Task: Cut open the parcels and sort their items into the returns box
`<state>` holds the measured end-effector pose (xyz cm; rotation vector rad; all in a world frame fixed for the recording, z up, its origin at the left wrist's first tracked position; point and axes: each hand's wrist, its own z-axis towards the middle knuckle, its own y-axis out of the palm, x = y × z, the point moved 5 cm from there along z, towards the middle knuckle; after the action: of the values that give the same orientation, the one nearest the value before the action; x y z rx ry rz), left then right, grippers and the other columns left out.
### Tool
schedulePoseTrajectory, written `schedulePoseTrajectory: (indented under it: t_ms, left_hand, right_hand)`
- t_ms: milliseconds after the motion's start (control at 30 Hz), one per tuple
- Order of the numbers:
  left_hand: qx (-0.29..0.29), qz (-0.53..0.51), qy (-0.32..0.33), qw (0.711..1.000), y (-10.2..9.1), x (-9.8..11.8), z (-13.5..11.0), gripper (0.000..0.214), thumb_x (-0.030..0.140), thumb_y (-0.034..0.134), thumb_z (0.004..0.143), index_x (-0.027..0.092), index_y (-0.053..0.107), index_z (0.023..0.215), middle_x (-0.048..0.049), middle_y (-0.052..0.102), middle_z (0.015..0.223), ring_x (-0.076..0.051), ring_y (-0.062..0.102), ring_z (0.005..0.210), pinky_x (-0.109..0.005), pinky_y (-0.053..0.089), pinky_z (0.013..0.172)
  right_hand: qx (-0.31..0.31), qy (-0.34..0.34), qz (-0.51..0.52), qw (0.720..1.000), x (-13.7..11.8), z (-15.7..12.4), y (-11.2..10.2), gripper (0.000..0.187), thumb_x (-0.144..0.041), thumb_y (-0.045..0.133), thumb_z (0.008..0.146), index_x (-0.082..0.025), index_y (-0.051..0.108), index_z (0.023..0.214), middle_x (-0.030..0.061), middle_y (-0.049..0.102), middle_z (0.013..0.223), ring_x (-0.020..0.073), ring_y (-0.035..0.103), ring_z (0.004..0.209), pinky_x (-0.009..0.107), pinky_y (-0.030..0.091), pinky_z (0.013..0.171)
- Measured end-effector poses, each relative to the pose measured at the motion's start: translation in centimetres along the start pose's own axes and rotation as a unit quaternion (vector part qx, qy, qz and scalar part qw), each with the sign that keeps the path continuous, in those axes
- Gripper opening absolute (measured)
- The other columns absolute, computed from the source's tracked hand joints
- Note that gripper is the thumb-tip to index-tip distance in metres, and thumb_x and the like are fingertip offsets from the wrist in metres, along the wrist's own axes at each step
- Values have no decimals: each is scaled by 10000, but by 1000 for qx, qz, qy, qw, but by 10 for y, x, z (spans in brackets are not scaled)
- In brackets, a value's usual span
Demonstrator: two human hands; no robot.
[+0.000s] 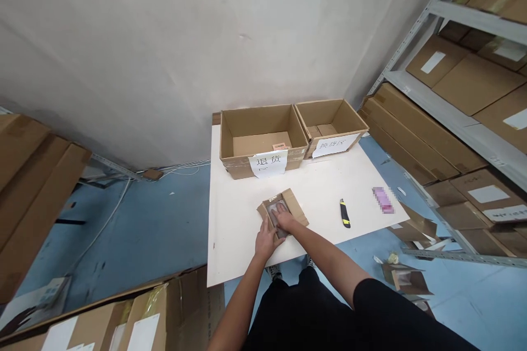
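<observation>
A small cardboard box (295, 205) lies on the white table, its flaps folded out. Inside it is something greyish with a shiny, clear-plastic look, mostly covered by my hands, so its kind is hidden. My left hand (266, 241) grips the near left corner of the box, thumb along the near side. Reaching into the box, my right hand (283, 217) rests with fingers stretched over the contents. To the right lies a black and yellow utility knife (345, 214), apart from both hands.
Two open cartons with handwritten paper labels, a left carton (234, 168) and a right carton (357, 140), stand along the table's back. A pixelated pink item (383, 200) lies near the right edge. Shelving (473, 16) with boxes rises at right; a big carton (187, 296) stands at lower left.
</observation>
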<state>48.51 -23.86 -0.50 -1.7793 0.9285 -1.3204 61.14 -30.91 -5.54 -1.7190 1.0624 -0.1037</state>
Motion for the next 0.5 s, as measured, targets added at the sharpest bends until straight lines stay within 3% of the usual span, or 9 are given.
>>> schedulePoseTrajectory:
  t_ms: [100, 233, 300, 400, 500]
  left_hand:
    - [-8, -8, 2, 1000, -4, 1, 0, 387, 529, 767, 841, 255, 755, 1113, -33, 144, 1750, -355, 282, 1555, -466, 484, 1124]
    - [-9, -17, -1, 1000, -4, -2, -1, 399, 553, 754, 849, 252, 742, 1110, -47, 130, 1751, -347, 300, 1546, -464, 520, 1076]
    - [-11, -18, -6, 1000, -2, -3, -1, 387, 547, 767, 841, 253, 737, 1090, -44, 109, 1755, -346, 321, 1534, -463, 536, 1049]
    - [-19, -22, -12, 999, 3, -5, 0, 375, 538, 777, 836, 257, 729, 1080, -33, 63, 1761, -342, 338, 1526, -456, 537, 1040]
    - [-35, -31, -17, 999, 5, -6, 2, 402, 530, 773, 844, 261, 710, 1137, -39, 3, 1765, -331, 366, 1517, -432, 531, 1047]
  right_hand:
    - [-72, 44, -3, 996, 9, 13, 13, 1108, -462, 836, 720, -192, 291, 1646, 133, 29, 1737, 375, -4, 1599, 492, 156, 1286]
    - [-100, 43, -25, 994, 13, 23, 28, 1263, -406, 894, 640, -194, 195, 1671, 156, 35, 1734, 387, -20, 1596, 498, 160, 1284]
    - [-73, 44, -25, 996, 13, 24, 32, 1237, -384, 900, 631, -193, 240, 1660, 174, 122, 1728, 389, 30, 1597, 505, 183, 1278]
    - [3, 42, -14, 999, 11, 23, 31, 1131, -361, 918, 602, -163, 400, 1588, 221, 348, 1652, 382, 219, 1569, 477, 243, 1260]
    - [71, 24, -31, 997, 5, 18, 23, 864, -329, 875, 656, -122, 567, 1436, 239, 548, 1486, 367, 435, 1450, 468, 322, 1210]
